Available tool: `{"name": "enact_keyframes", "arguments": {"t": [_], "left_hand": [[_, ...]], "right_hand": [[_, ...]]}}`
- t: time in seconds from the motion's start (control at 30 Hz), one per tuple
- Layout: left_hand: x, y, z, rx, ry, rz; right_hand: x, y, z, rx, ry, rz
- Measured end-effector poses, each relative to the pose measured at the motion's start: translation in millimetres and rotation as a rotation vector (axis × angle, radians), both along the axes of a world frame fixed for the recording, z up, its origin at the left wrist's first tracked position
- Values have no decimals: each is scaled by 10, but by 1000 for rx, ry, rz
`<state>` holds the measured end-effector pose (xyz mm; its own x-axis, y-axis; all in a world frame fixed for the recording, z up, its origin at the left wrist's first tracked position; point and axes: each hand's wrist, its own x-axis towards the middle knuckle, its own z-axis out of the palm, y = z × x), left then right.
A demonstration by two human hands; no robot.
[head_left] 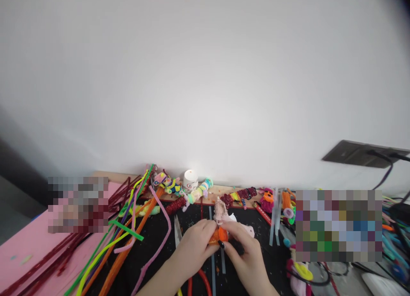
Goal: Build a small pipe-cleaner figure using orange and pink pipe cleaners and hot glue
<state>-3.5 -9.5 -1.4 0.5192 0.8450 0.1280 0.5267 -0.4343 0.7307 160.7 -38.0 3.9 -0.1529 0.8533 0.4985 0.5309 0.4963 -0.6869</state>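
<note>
**Holding orange fuzzy piece [221, 234] in both hands over black mat [263, 242]**

Grips the orange fuzzy piece from one side with left hand [194, 247], fingers closed on it, and from the other side with right hand [246, 248], pinching between thumb and forefinger; cannot tell how firmly. Has the piece thus in the lower middle of the view, between the two hands. Shows at the right thumb also a small black spot [221, 244]; cannot tell whether fingernail or part of the piece. Has just behind the fingers a pale pink fluffy piece [220, 208]; cannot tell whether touching or apart. Has scissors [177, 232] beside the left hand, partly hidden, with blades pointing to the wall [192, 95]. Has farther left a spread of long fuzzy stems [131, 238], in orange, green, pink and dark red. Has near the wall a white paper cup [191, 180], and to the right translucent strips [277, 212].
</note>
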Motion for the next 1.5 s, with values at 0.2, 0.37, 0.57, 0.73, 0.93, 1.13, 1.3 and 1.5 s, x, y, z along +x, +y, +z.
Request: {"name": "enact_keyframes", "arguments": {"t": [0.2,0.37,0.57,0.73,0.93,1.13,1.3,1.5], "left_hand": [[3,0,-54,40,57,-17],[-3,6,-58,40,59,-28],[9,11,-43,60,66,-27],[12,4,-54,69,66,-45],[9,6,-83,31,34,-38],[15,6,-81,-2,11,-54],[9,12,-83,-14,18,-45],[4,13,-90,-20,20,-49]], "right_hand": [[-43,-2,2,-128,116,6],[-66,-7,23,-228,176,42],[-17,-13,-16,-185,196,51],[-1,-3,-68,-129,97,36],[-34,-16,-63,-96,34,37],[-56,-18,-39,-71,21,47],[-82,-28,-21,-72,18,51],[-97,-34,-18,-61,14,46]]}}
